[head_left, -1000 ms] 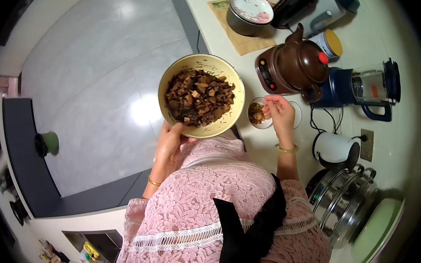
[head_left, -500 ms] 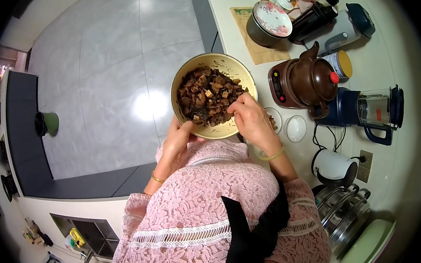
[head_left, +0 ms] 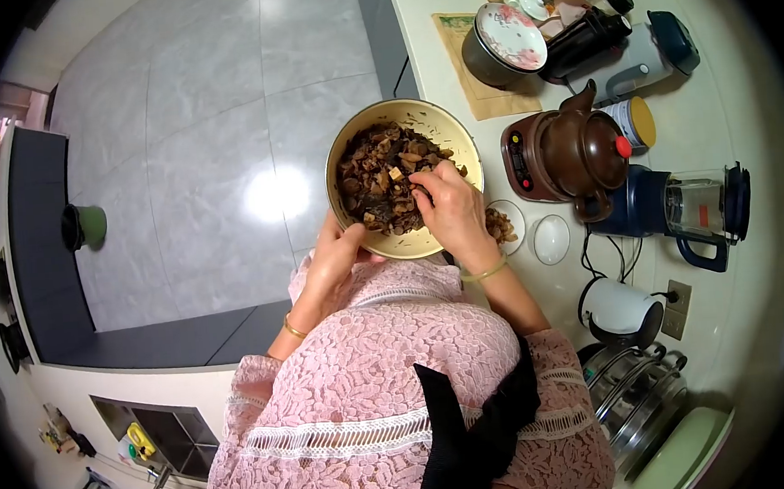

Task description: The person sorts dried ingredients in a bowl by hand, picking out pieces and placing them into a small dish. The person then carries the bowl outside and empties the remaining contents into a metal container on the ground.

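Observation:
A cream-coloured bowl (head_left: 445, 123) is held in front of my body, filled partway with dark brown dried herb pieces (head_left: 373, 169) and a few paler cubes. My left hand (head_left: 333, 253) grips its near left rim, thumb on top and fingers underneath. Over the right side of the contents is my right hand (head_left: 453, 208), its fingertips pinched together among the pieces; what they hold, if anything, is hidden. Just right of that hand, a small white dish (head_left: 510, 211) carries some brown pieces (head_left: 500, 226). Beside it lies another small white dish (head_left: 551, 240).
Along the counter at right stand a brown clay pot (head_left: 590, 149) on an electric base, a blue blender (head_left: 681, 211), a white kettle (head_left: 619, 310) and a lidded pot (head_left: 505, 46). A sink (head_left: 165, 437) is at lower left, and a green bin (head_left: 91, 226) stands on the floor.
My right hand has moved left and slightly up, further over the herb pieces, uncovering more of the dish with brown pieces. The bowl has shifted slightly right.

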Demonstrator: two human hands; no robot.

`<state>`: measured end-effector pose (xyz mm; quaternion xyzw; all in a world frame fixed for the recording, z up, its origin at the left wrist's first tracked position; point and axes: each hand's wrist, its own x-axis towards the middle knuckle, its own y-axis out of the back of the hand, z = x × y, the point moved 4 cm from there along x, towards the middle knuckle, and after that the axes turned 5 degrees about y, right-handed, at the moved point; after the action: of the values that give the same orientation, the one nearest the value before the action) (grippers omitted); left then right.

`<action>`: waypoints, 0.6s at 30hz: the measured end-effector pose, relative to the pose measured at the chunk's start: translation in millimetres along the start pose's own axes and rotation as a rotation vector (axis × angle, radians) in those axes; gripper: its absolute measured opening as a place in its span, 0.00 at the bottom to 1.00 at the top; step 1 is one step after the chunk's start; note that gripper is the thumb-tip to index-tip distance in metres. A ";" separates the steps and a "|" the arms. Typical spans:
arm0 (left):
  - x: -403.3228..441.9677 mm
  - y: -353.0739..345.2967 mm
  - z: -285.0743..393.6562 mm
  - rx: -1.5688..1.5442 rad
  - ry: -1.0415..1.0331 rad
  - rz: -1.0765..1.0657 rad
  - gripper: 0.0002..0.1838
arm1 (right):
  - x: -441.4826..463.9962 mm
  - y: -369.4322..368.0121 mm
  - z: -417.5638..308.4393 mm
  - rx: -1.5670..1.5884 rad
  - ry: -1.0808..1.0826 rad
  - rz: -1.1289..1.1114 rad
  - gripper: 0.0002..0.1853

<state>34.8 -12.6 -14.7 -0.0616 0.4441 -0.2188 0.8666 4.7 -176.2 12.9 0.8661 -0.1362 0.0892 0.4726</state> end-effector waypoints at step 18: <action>-1.4 -4.1 1.1 -0.007 -0.034 0.043 0.22 | -0.2 4.9 14.3 0.276 -0.054 0.076 0.06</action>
<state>33.7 -15.7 -11.8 -0.0587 0.4312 -0.1976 0.8784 3.3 -190.8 9.0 0.9192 -0.1683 0.1016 0.3414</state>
